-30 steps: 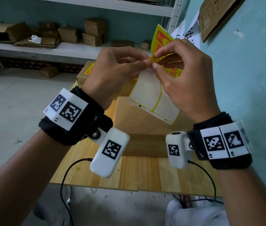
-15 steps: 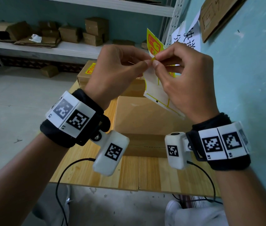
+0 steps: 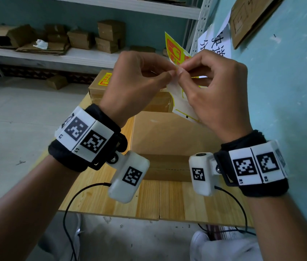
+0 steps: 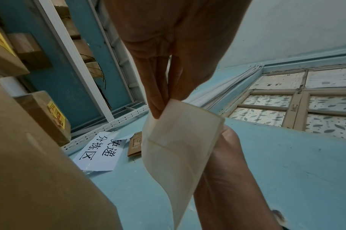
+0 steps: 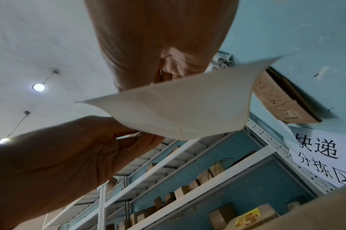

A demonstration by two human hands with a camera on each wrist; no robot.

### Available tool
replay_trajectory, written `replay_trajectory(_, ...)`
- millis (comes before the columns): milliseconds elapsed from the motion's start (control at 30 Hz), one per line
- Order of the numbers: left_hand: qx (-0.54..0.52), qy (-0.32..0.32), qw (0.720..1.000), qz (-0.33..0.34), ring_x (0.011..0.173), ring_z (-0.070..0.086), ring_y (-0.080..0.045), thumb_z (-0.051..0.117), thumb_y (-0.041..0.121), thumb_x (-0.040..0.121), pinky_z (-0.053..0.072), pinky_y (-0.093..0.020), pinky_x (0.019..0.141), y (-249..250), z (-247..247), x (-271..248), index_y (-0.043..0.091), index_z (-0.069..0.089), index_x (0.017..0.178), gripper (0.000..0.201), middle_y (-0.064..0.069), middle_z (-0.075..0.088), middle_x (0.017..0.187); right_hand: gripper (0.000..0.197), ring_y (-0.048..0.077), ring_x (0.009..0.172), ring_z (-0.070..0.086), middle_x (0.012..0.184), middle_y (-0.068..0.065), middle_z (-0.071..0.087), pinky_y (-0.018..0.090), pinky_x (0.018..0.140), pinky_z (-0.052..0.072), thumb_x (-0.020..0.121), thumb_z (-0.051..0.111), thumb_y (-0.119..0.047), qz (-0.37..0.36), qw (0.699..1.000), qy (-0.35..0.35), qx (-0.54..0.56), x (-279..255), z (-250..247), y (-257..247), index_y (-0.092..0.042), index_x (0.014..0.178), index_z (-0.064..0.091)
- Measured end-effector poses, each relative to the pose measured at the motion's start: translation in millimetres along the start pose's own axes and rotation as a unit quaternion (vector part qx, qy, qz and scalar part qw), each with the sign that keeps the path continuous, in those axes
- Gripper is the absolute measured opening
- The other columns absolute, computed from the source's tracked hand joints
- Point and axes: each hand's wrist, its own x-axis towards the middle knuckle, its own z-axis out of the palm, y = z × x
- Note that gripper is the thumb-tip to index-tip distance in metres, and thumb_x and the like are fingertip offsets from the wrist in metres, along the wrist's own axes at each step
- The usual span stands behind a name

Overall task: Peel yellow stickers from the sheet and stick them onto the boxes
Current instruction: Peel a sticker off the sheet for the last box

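Both hands are raised above the table and meet at one corner of the sticker sheet point(image 3: 183, 103). My left hand point(image 3: 168, 76) pinches that corner with thumb and fingertips, as the left wrist view shows on the sheet's pale back point(image 4: 180, 147). My right hand point(image 3: 182, 71) pinches the same corner from the other side. A yellow sticker point(image 3: 174, 50) stands up behind the fingertips, and the white backing hangs below my right palm. A plain cardboard box point(image 3: 165, 132) lies under the hands. Behind it, a second box point(image 3: 97, 91) carries a yellow sticker point(image 3: 105, 81).
The wooden table point(image 3: 149, 196) stands against a blue wall point(image 3: 290, 91) on the right, with a paper sign point(image 3: 220, 42) and cardboard pinned there. Metal shelves point(image 3: 73, 57) with several small boxes run along the back. Wrist-camera cables hang off the table's front edge.
The sheet has turned from facing me to nearly edge-on, with the yellow sticker now standing upright. Both hands have stayed pinched together at the same corner, drifting slightly.
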Motion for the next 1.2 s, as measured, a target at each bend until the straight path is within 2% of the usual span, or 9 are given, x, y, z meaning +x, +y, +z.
replay_trajectory(133,0.005,0.0,1.0,0.0,0.086,0.071,-0.02,0.07,0.016,0.087,0.058,-0.041,0.078,-0.9,0.4,0.8,0.01,0.076,0.098,0.013,-0.005,0.075,0.092,0.014,0.009,0.079,0.07,0.088,0.001,0.074,0.032,0.071,0.059,0.089,0.068,-0.02,0.0,1.0,0.001,-0.003,-0.2,-0.2,-0.2,-0.007,0.09,0.072)
replay_trajectory(367,0.015,-0.007,1.0,0.003,0.087,0.07,-0.015,0.068,0.014,0.088,0.058,-0.036,0.078,-0.3,0.4,-0.2,0.014,0.076,0.098,0.012,-0.001,0.075,0.092,0.015,0.008,0.076,0.071,0.084,0.002,0.074,0.03,0.069,0.059,0.089,0.069,-0.02,0.003,1.0,0.009,0.009,-0.6,0.0,-1.0,-0.006,0.088,0.072)
replay_trajectory(633,0.007,-0.004,1.0,0.002,0.087,0.071,-0.015,0.069,0.015,0.088,0.059,-0.038,0.079,-0.7,-0.7,0.2,0.012,0.075,0.1,0.014,-0.002,0.075,0.094,0.014,0.005,0.079,0.071,0.089,0.001,0.074,0.027,0.071,0.06,0.089,0.068,-0.02,0.01,1.0,-0.001,0.007,-0.3,-0.4,-0.9,-0.006,0.092,0.072)
replay_trajectory(833,0.004,-0.008,1.0,-0.002,0.088,0.07,-0.014,0.067,0.012,0.089,0.059,-0.035,0.08,-0.1,-0.4,0.4,0.012,0.075,0.101,0.014,-0.002,0.074,0.095,0.012,0.004,0.079,0.072,0.089,0.001,0.074,0.026,0.071,0.06,0.088,0.069,-0.015,0.014,1.0,-0.003,0.022,-0.6,-1.0,-0.4,-0.005,0.093,0.072)
replay_trajectory(900,0.003,-0.007,1.0,-0.006,0.088,0.07,-0.016,0.066,0.011,0.089,0.059,-0.031,0.078,-0.5,0.3,0.3,0.011,0.074,0.101,0.014,-0.004,0.074,0.095,0.011,0.005,0.081,0.071,0.092,0.001,0.074,0.027,0.072,0.06,0.089,0.067,-0.014,0.01,1.0,-0.004,0.014,-0.4,-1.0,1.0,-0.005,0.095,0.072)
replay_trajectory(967,-0.004,-0.001,1.0,-0.012,0.086,0.07,-0.016,0.065,0.01,0.09,0.058,-0.023,0.073,-0.5,0.7,-0.2,0.011,0.073,0.1,0.013,-0.007,0.073,0.093,0.011,0.005,0.083,0.071,0.095,0.002,0.074,0.028,0.074,0.06,0.088,0.066,-0.012,0.005,1.0,-0.003,0.007,0.2,-0.8,2.3,-0.006,0.096,0.072)
replay_trajectory(1033,-0.021,0.009,0.999,-0.022,0.082,0.069,-0.014,0.065,0.01,0.09,0.055,-0.019,0.07,-0.6,0.2,-0.3,0.012,0.072,0.099,0.011,-0.009,0.071,0.09,0.012,0.005,0.085,0.071,0.098,0.005,0.072,0.026,0.077,0.06,0.087,0.067,-0.008,0.008,1.0,-0.005,0.024,0.9,-1.0,3.5,-0.004,0.098,0.071)
replay_trajectory(1133,-0.051,0.015,0.997,-0.053,0.077,0.066,-0.013,0.064,0.01,0.091,0.055,-0.023,0.071,-0.1,-1.1,-0.8,0.013,0.07,0.099,0.01,-0.01,0.068,0.082,0.016,0.009,0.089,0.069,0.101,0.008,0.069,0.023,0.08,0.058,0.085,0.072,-0.01,-0.006,1.0,-0.01,0.019,1.6,-2.6,3.9,-0.005,0.099,0.068)
replay_trajectory(1200,-0.061,0.016,0.995,-0.075,0.079,0.068,-0.02,0.064,0.011,0.091,0.056,-0.03,0.074,0.9,-0.4,-1.4,0.014,0.07,0.099,0.011,-0.013,0.07,0.084,0.018,0.012,0.088,0.066,0.1,0.006,0.067,0.021,0.08,0.055,0.085,0.074,-0.017,-0.029,0.999,-0.016,-0.02,1.5,-3.2,3.3,-0.007,0.099,0.068)
